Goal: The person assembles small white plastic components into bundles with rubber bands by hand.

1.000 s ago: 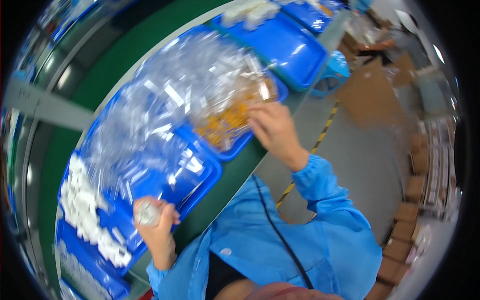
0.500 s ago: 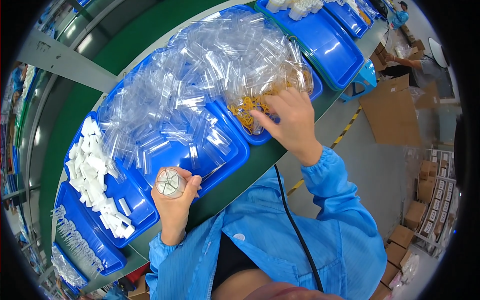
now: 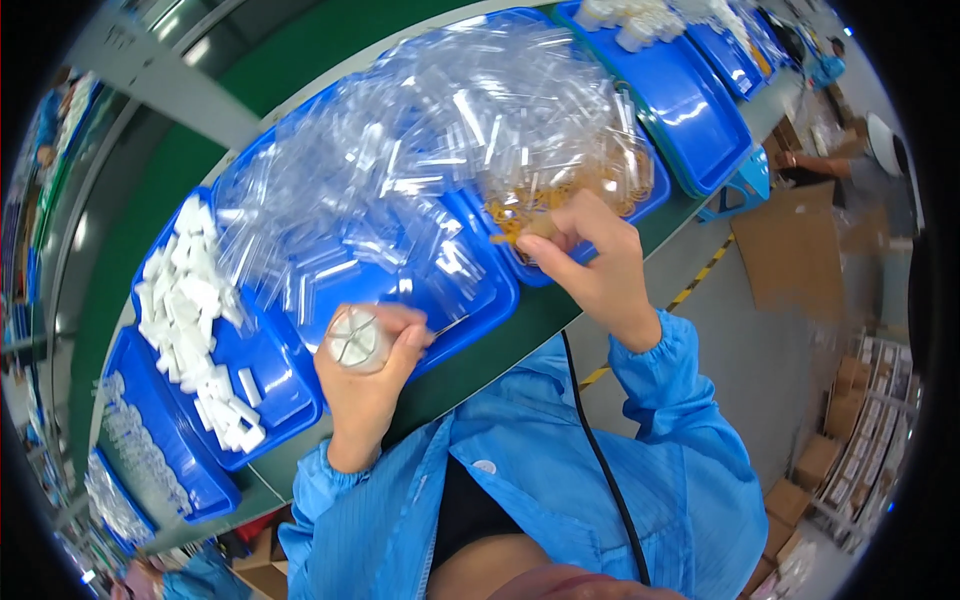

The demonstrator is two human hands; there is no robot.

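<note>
1. Blue work jacket (image 3: pixel 650 470), worn by the person I watch from my remote seat; black cord down the front.
2. Left grip (image 3: pixel 362 400): wrapped round a cylindrical white bundle (image 3: pixel 352 340), its upper end split by radial lines; held over the near edge of a blue tray (image 3: pixel 490 318).
3. Right grip (image 3: pixel 598 262): narrow, thumb and forefinger close together at the yellow rubber bands (image 3: pixel 512 212); blur keeps me from telling whether one is pinched.
4. Worktop (image 3: pixel 475 362), green, under the trays.
5. Clear plastic sleeves (image 3: pixel 400 140), large loose heap, spilling across the blue tray and beside the bands.
6. White blocks (image 3: pixel 185 310), piled in a tray to the left.
7. Stacked trays (image 3: pixel 700 120), blue uppermost, upper right.
8. Light-blue stool (image 3: pixel 745 188), beyond the worktop.
9. Cardboard box (image 3: pixel 795 250), open, on the floor.
10. Co-worker's arm (image 3: pixel 818 165), reaching behind the box.
</note>
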